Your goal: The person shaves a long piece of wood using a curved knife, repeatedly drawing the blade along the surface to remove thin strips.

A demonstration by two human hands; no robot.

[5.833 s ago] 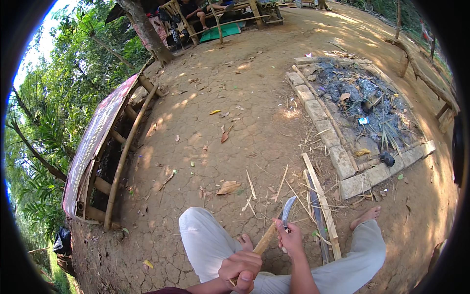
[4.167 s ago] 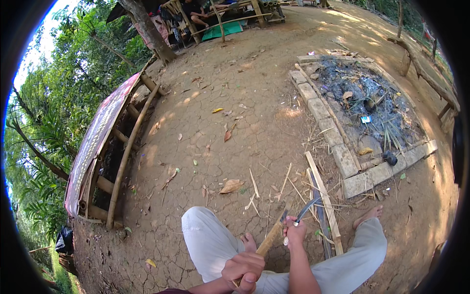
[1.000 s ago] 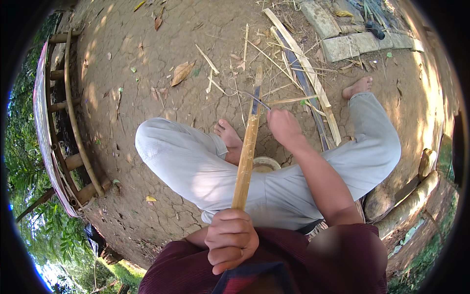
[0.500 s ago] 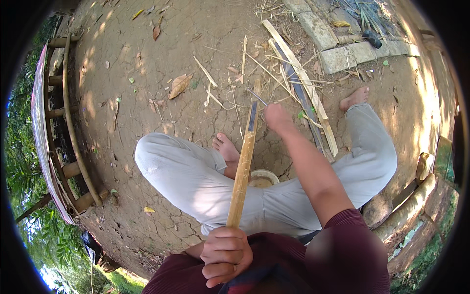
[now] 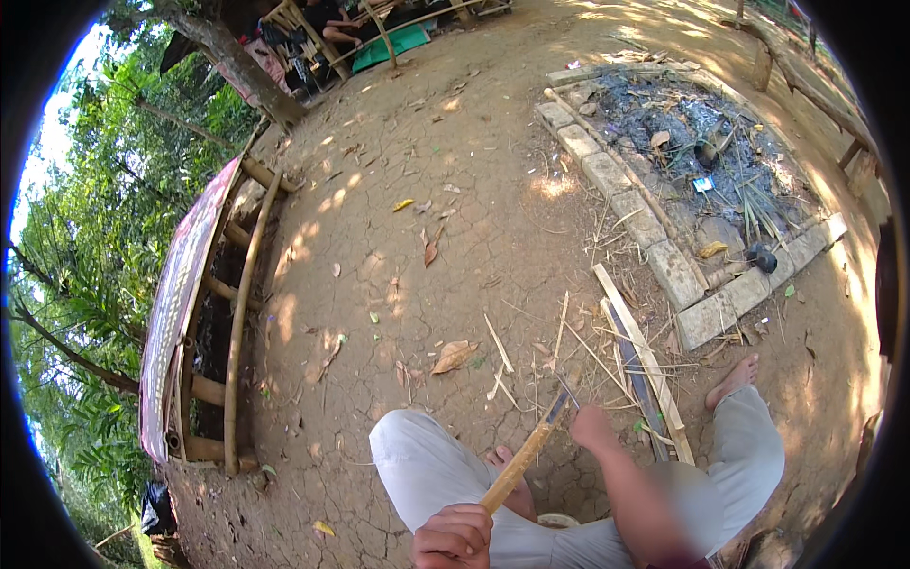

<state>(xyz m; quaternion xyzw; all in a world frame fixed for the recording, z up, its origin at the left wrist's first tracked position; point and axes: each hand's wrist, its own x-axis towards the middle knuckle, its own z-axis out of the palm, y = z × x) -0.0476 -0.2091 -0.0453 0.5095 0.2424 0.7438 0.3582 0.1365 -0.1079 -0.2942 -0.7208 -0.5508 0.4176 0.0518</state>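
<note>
My left hand is closed around the near end of a long yellow-brown bamboo strip, which slants away from me to the right. The strip's far end is dark. My right hand is closed on a tool like a knife; its handle is hidden in the fist. The thin blade points forward and left, beside the strip's dark end; I cannot tell whether they touch. Right of this hand, a pale split strip and a dark strip lie on the ground among thin shavings.
Behind my legs' bend a pale bowl shows partly. A block-edged fire pit with ash lies ahead right. At left stands a bamboo bench. A tree trunk and a seated person are far off. Dry leaves dot the cracked soil.
The view has tilted up, so my hands and the strips sit lower and the fire pit and far ground show. Both hands keep their hold on the bamboo strip and the knife-like tool.
</note>
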